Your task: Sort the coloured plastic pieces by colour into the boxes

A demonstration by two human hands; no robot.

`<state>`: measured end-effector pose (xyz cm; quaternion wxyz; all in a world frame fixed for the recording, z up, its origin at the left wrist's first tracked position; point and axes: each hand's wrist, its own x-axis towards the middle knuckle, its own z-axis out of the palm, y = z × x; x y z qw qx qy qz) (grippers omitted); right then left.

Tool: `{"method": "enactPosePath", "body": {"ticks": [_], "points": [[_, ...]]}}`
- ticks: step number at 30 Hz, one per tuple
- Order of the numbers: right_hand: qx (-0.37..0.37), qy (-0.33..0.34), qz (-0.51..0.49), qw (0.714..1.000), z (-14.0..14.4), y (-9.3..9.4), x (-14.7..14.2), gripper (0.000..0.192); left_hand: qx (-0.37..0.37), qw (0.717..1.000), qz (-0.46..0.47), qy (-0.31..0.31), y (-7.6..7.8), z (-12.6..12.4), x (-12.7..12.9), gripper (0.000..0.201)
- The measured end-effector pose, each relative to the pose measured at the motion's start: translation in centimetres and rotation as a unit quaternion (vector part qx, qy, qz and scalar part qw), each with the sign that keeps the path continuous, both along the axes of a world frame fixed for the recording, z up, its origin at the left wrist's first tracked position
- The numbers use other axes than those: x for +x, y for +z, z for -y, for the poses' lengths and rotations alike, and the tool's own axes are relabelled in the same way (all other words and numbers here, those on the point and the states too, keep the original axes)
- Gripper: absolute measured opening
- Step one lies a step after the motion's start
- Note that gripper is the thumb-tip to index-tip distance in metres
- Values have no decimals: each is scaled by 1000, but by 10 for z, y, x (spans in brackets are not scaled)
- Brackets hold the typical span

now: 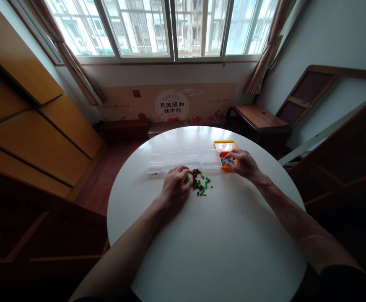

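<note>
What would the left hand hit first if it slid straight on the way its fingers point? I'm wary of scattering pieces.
Probably the small pile of green and brown pieces, right at the left hand fingertips.

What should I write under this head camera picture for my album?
Two hands, left hand and right hand, sort small bricks by clear boxes.

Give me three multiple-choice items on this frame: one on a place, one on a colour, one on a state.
1. Where does the pile of small pieces lie?
A. in front of the clear boxes
B. on the floor
C. on the window sill

2. What colour is the tray under the right hand?
A. orange
B. black
C. pink

3. How is the left hand?
A. raised in the air
B. resting on the table, fingers at a green piece
C. out of view

Answers: 1 A, the pile sits before the clear boxes; 2 A, its rim is orange; 3 B, it lies on the white table.
</note>
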<state>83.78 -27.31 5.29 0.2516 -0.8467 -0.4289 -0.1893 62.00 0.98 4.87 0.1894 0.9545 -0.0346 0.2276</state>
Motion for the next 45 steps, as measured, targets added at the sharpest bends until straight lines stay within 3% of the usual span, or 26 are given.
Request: {"method": "enactPosePath", "body": {"ticks": [6,10,16,23,33,40,45], "points": [[4,43,-4,999,-13,3,-11,14,-2,1000,1,5,2,0,0,18],[14,121,-17,992,-37,8,-31,12,-4,1000,1,8,4,2,1,18],[-44,185,-1,982,-77,8,-58,14,-8,1000,2,-3,0,0,2,27],[-104,166,24,980,-100,-2,-63,17,6,1000,-1,-9,-5,-5,2,25],[-91,156,0,984,-97,2,-70,14,-12,1000,-7,10,8,1,-2,15],[-124,153,-11,980,-97,0,-71,18,-6,1000,-6,23,8,3,-3,16],[-113,152,-27,981,-98,-2,-71,9,-6,1000,4,28,7,4,-2,16]]}}
